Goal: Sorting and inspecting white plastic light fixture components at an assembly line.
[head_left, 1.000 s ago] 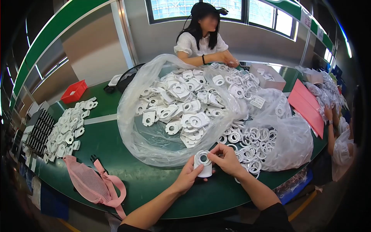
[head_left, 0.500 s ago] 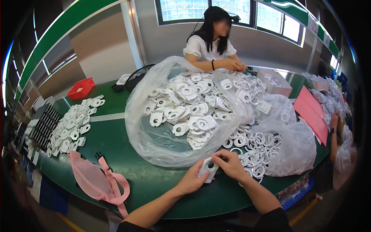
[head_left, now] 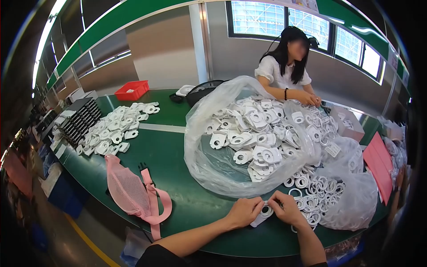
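Observation:
Between my two hands, over the near edge of the table, is a white plastic part (head_left: 263, 215) with a round opening. My left hand (head_left: 243, 212) is closed on its left side, thumb pressed near the opening. My right hand (head_left: 287, 208) pinches the upper right edge of the same part, by the rim of the opening. The fingers hide much of it, so I cannot tell whether a separate ring sits in it. Beyond my hands, similar white parts (head_left: 255, 119) are heaped in an open clear plastic bag (head_left: 198, 167). Loose white rings (head_left: 327, 189) lie right of my right hand.
On the green table (head_left: 164, 147) lie a pink mesh pouch (head_left: 129, 189), more white parts (head_left: 118, 124), stacked black trays (head_left: 80, 118) and a red bin (head_left: 132, 90). A clear bag (head_left: 356, 202) stands right. Across the table a person (head_left: 287, 73) works with both hands.
The view has turned left, so the table's contents appear farther right. My left thumb and fingers have shifted up toward the part's opening; both hands still hold the part.

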A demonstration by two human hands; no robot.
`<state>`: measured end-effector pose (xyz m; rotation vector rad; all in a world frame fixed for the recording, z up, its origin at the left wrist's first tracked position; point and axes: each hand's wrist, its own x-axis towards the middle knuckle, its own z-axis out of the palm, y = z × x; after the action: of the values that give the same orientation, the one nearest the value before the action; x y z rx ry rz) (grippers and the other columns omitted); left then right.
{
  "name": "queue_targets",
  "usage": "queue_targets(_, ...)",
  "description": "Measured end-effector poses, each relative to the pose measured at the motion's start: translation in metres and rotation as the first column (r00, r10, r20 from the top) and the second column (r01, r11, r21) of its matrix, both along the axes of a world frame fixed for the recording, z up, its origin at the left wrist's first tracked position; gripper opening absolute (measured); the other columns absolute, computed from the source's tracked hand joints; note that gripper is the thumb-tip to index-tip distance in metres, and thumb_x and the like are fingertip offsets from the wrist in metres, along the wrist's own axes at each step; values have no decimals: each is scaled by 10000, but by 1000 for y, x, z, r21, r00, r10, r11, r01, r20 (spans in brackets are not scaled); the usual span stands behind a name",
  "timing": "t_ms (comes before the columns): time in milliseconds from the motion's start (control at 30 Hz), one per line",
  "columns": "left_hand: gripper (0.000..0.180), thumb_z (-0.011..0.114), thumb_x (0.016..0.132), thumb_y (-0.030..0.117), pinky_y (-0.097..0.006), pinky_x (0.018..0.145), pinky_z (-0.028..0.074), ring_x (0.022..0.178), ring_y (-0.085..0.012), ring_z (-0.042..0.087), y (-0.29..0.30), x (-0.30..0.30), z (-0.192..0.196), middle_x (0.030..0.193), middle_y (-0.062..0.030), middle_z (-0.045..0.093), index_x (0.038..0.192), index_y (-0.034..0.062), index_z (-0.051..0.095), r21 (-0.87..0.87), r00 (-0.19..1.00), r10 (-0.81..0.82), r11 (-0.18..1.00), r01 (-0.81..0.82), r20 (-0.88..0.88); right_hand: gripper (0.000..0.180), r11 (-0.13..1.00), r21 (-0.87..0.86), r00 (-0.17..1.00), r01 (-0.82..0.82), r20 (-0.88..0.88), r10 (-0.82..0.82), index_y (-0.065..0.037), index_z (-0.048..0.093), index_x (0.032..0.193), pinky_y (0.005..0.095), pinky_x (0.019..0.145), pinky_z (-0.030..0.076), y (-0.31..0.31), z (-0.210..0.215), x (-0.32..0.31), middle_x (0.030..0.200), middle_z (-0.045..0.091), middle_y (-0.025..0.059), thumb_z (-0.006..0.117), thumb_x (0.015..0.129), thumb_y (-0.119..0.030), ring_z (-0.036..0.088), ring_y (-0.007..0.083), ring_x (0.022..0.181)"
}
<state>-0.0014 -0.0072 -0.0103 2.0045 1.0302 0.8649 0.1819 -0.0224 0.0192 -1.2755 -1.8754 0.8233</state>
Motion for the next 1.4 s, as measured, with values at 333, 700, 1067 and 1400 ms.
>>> queue_targets(333,218,415,931,191,-314,612,402,689,-172,535,4,7,-11,727,-100,539,874,10,522,-169,956,-42,981,95,291,147,996,-27,972,89,-218,-93,11,572,820,233,533,393,3,-8,-8,655,571,45,579,846,-133,503,88,578)
queue_targets(700,312,389,961,267,-240,839,434,887,-109,519,-18,20,3,1013,-51,499,1150,19,390,-484,718,56,775,407,694,145,985,-119,921,128,-353,-163,32,621,872,215,641,437,6,-12,-4,767,624,40,547,861,-92,551,78,710)
queue_targets(1067,323,300,909,183,-245,740,406,828,-152,462,-44,-93,166,998,-98,495,1158,8,410,594,595,-138,401,-698,792,155,1000,2,951,18,-308,-16,28,635,833,212,585,398,-1,6,14,721,600,44,503,852,-51,521,76,648)
queue_targets(1400,211,534,834,236,-401,696,408,776,-294,533,1,-4,64,825,-108,560,943,56,540,595,987,62,791,-140,150,104,999,-24,948,36,-315,-42,19,629,834,241,625,435,-7,3,-1,737,615,80,573,812,-67,574,129,682)
